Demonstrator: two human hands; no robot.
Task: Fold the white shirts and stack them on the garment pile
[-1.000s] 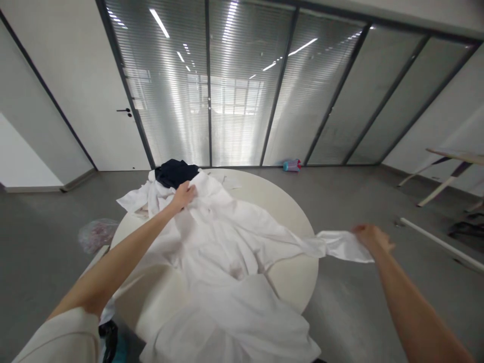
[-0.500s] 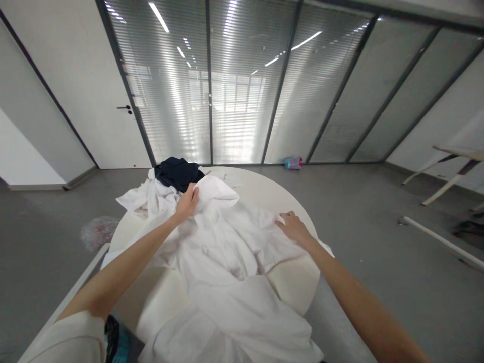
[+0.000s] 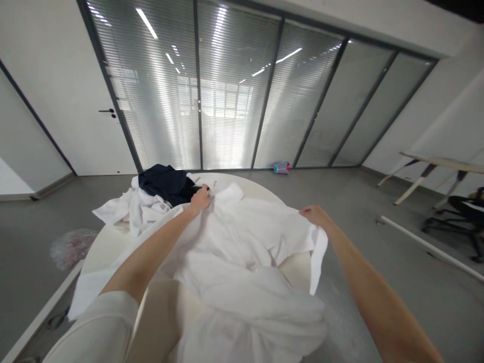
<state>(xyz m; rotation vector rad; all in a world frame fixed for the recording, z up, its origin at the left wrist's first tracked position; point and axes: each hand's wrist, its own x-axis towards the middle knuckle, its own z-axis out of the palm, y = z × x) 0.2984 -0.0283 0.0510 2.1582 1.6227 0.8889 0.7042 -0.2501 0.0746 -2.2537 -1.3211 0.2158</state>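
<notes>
A rumpled white shirt [image 3: 242, 237] lies spread over a round cream table [image 3: 259, 185], its lower part bunched toward me. My left hand [image 3: 200, 199] is closed on the shirt near its collar [image 3: 231, 193]. At the table's right edge, my right hand [image 3: 316, 215] pinches the shirt's upper right side. A white sleeve end [image 3: 318, 257] hangs down below that hand. Left of my left hand are a dark navy garment [image 3: 166, 182] and a crumpled white garment [image 3: 139, 212] beneath it.
A clear plastic bag [image 3: 71, 248] sits on the floor to the left. A blue and pink container [image 3: 282, 168] stands by the glass partition [image 3: 227, 126]. Off to the right are a wooden-topped table [image 3: 446, 162], a black office chair [image 3: 463, 217] and a white floor bar [image 3: 427, 247].
My right hand has moved outward to the right, drawing the shirt's upper side out straighter. My left hand has shifted slightly right. The collar lies flatter, and the camera view has turned right.
</notes>
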